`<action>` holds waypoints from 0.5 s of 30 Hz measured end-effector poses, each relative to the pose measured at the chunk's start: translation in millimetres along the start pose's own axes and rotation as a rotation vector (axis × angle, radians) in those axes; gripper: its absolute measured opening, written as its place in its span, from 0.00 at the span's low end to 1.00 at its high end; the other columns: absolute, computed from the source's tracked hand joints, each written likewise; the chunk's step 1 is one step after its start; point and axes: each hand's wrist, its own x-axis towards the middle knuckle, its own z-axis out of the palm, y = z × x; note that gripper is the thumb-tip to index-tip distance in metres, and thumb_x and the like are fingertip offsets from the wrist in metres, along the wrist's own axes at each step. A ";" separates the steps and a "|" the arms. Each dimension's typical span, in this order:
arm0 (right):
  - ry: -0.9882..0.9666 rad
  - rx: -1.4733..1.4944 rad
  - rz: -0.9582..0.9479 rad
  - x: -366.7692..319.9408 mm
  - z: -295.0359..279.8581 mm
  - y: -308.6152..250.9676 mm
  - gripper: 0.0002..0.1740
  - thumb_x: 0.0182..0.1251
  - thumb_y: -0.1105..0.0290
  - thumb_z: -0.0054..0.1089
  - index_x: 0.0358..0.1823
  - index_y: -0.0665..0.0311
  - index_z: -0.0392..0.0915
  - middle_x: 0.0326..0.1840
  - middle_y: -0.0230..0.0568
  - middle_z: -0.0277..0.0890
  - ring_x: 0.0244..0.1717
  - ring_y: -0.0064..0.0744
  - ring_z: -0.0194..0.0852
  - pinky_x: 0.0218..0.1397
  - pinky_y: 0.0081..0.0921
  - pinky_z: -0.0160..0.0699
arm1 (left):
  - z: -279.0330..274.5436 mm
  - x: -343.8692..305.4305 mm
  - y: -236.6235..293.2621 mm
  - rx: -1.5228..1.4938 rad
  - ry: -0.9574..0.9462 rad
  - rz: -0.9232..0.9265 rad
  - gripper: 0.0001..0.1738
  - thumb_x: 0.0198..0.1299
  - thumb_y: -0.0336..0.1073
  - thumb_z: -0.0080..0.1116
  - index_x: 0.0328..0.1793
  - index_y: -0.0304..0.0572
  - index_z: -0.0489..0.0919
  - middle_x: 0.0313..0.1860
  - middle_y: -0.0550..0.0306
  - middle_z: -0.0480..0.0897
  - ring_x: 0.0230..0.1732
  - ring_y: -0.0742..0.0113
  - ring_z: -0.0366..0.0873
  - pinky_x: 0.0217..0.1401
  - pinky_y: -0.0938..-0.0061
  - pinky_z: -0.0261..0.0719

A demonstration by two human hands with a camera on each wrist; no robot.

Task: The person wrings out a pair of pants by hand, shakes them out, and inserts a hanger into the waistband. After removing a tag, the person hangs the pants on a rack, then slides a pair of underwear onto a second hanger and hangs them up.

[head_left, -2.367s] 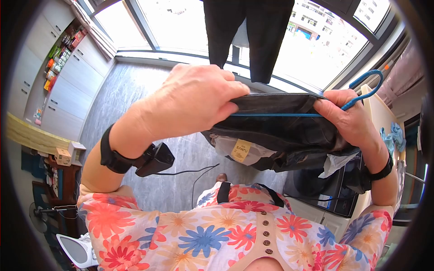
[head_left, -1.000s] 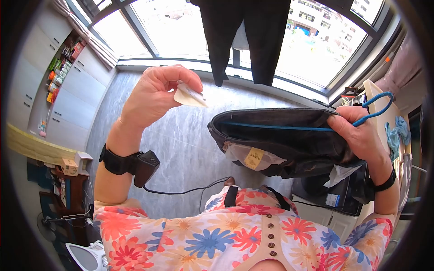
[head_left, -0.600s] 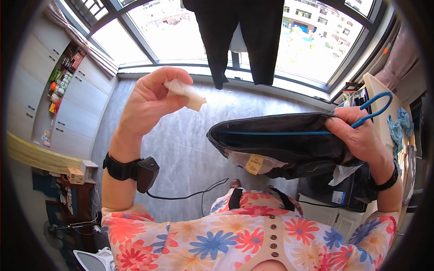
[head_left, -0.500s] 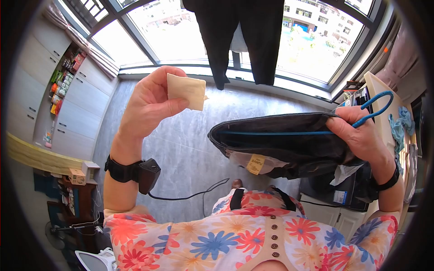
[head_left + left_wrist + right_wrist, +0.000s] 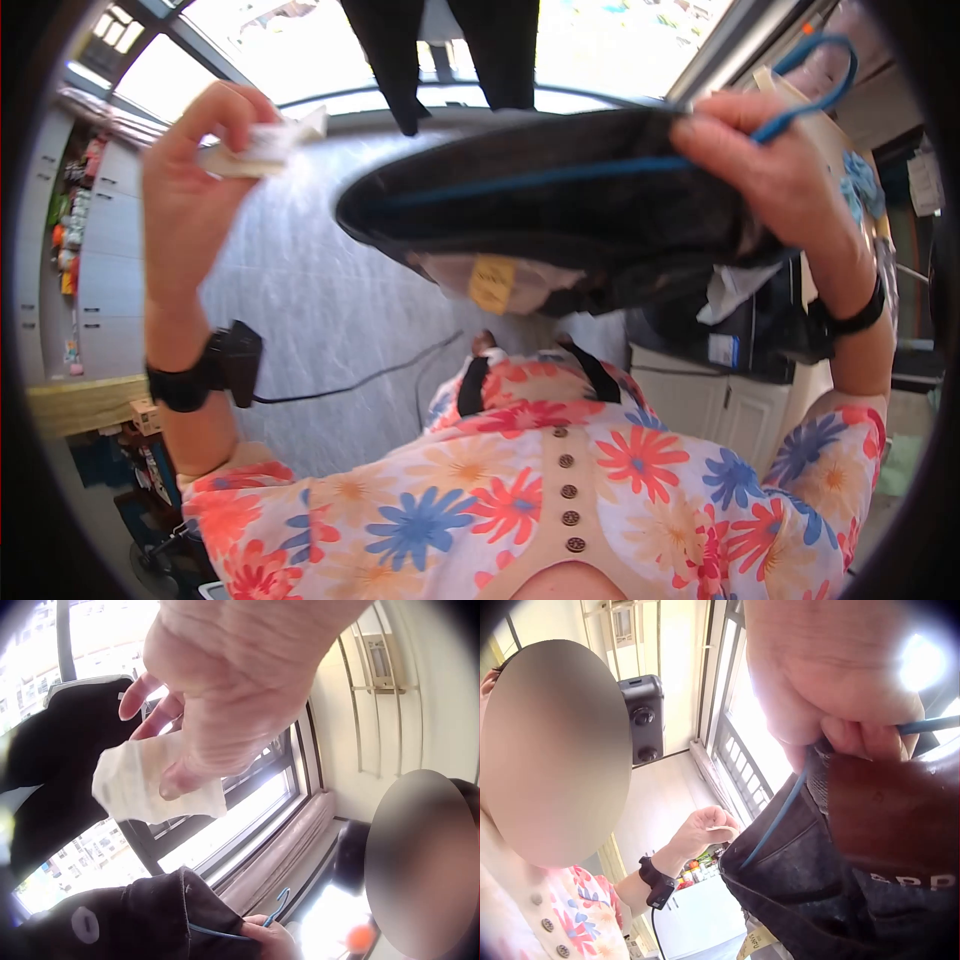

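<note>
Left hand (image 5: 188,205), upper left of the head view: thumb and fingers (image 5: 180,780) are pinching a small cream piece (image 5: 265,146); motion is blurring it, so paper or cloth, cannot tell. Right hand (image 5: 775,175), upper right: fingers are gripping the end of a blue hanger (image 5: 835,95) together with the edge of a dark garment (image 5: 600,225). The garment is spreading across the centre and right of the frame, its opening gaping, the hanger's bar running along inside. A yellow tag (image 5: 492,284) is hanging from a pale lining (image 5: 445,270) near centre; in the right wrist view a brown patch (image 5: 896,814) is showing on the garment. The cream piece is staying well apart from the garment.

Farther out: dark trousers (image 5: 498,55) are hanging at top centre before bright windows (image 5: 300,45); grey floor (image 5: 310,230) is lying below. White cabinet doors (image 5: 685,388) are standing lower right, a black appliance (image 5: 680,325) above them.
</note>
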 end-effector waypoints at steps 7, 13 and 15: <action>0.025 0.335 0.151 23.2 -12.6 20.6 0.09 0.63 0.66 0.56 0.32 0.65 0.77 0.22 0.28 0.73 0.28 0.14 0.71 0.30 0.14 0.69 | -13.3 12.6 -36.9 0.370 0.139 0.023 0.09 0.58 0.38 0.60 0.42 0.45 0.78 0.35 0.64 0.78 0.36 0.79 0.72 0.37 0.85 0.70; 0.191 0.373 0.057 28.5 -6.6 -6.6 0.09 0.63 0.69 0.54 0.32 0.68 0.79 0.22 0.33 0.76 0.17 0.19 0.68 0.19 0.16 0.67 | -33.8 35.8 -60.2 0.351 -0.040 -0.029 0.16 0.60 0.42 0.58 0.53 0.48 0.76 0.34 0.61 0.78 0.29 0.81 0.71 0.31 0.87 0.69; 0.291 0.359 0.017 23.5 -12.3 -18.0 0.09 0.64 0.70 0.54 0.33 0.69 0.80 0.22 0.35 0.76 0.13 0.21 0.67 0.15 0.17 0.66 | -37.8 44.6 -64.4 0.237 0.014 -0.121 0.16 0.58 0.43 0.60 0.49 0.46 0.77 0.35 0.61 0.78 0.34 0.78 0.72 0.40 0.82 0.70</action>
